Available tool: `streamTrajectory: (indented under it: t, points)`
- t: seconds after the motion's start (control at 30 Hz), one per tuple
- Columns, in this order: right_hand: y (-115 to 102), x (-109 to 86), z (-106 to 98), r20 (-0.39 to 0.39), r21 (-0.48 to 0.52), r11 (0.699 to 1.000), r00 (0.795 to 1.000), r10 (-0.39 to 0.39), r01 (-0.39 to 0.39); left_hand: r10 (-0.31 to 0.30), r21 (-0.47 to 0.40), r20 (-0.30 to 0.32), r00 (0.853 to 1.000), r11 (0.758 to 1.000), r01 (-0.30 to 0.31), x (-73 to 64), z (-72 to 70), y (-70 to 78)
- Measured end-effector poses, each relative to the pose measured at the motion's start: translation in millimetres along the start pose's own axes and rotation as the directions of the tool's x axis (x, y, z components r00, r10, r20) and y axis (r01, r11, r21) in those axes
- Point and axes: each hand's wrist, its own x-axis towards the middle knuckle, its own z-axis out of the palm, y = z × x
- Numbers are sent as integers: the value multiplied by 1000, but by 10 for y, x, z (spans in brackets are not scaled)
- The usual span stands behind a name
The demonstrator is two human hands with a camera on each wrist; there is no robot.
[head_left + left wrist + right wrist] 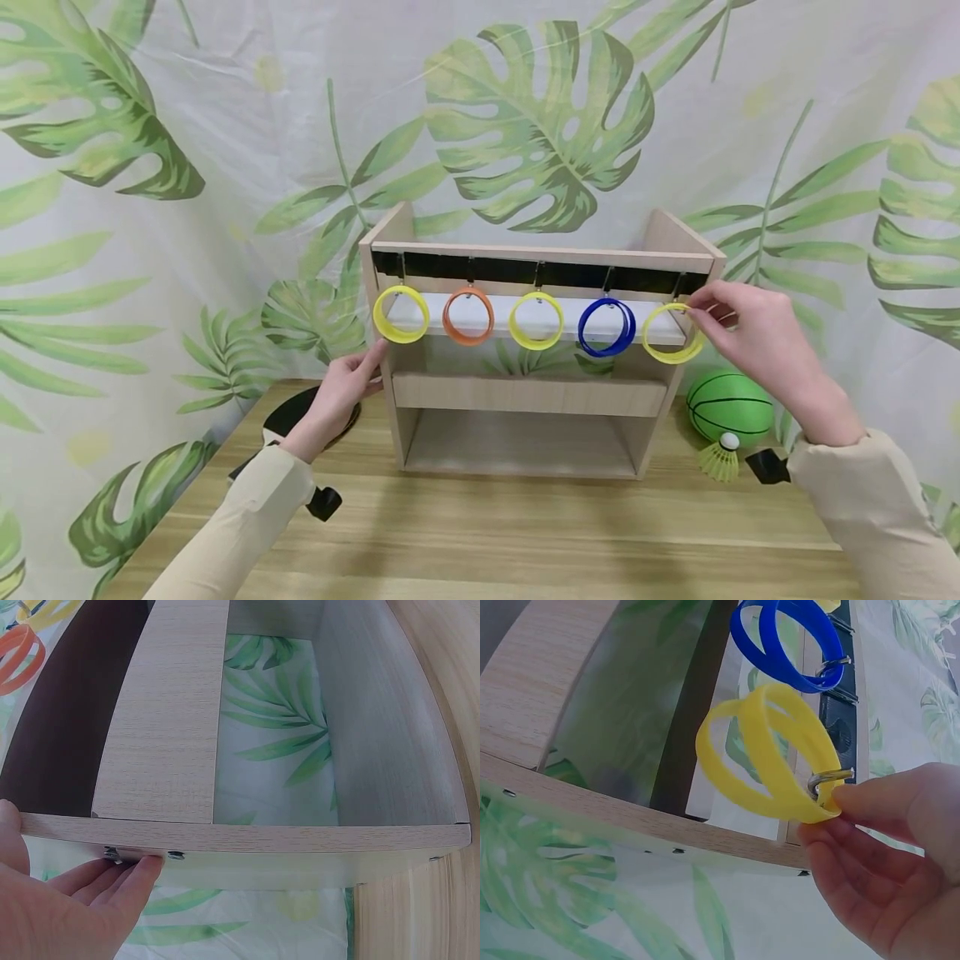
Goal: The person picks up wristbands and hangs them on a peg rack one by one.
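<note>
At the right end of a small wooden shelf (pixel 528 396), my right hand (pixel 772 342) pinches the edge of a yellow wristband (pixel 769 742) between thumb and fingers. The band hangs looped over a metal hook (pixel 826 778), right at the fingertips. Beside it a blue wristband (pixel 626 332) hangs on its own hook. Farther left hang another yellow wristband (pixel 536 345), an orange wristband (pixel 467 340) and a yellow wristband (pixel 402 337). My left hand (pixel 343 393) holds the shelf's left side panel (pixel 247 834), thumb at its front edge and fingers against the outer face.
A black strip (pixel 502 268) along the shelf's top front bears the hooks. Right of the shelf sit a green ball (pixel 730 407) and a shuttlecock (pixel 720 462). A dark paddle (pixel 288 412) lies behind my left forearm. Leaf-patterned cloth (pixel 225 167) hangs behind the wooden table (pixel 480 533).
</note>
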Motion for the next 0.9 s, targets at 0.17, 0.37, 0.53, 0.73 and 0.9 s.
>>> streamTrajectory:
  t: [0.17, 0.37, 0.53, 0.73, 0.9]
  points:
    - [-26, -13, -2, 2, 3, 1000, 1000, -17, 17, 7, -1, 6, 1000, 1000, -7, -8, -13, -1]
    - [-31, -30, -22, -3, -3, 1000, 1000, -20, 20, 11, 2, 6, 1000, 1000, -11, -13, -19, 0]
    - [-47, -82, -88, -37, -10, 1000, 999, 8, -8, 11, -4, 2, 1000, 1000, -11, -8, -12, 13]
    - [-113, -214, -104, -59, 1, 1000, 998, 27, -27, 2, 6, -3, 1000, 1000, -2, -12, -20, 18]
    - [-183, -370, 27, -62, 62, 998, 998, -7, 11, 14, -6, -17, 1000, 1000, -14, -61, -21, 45]
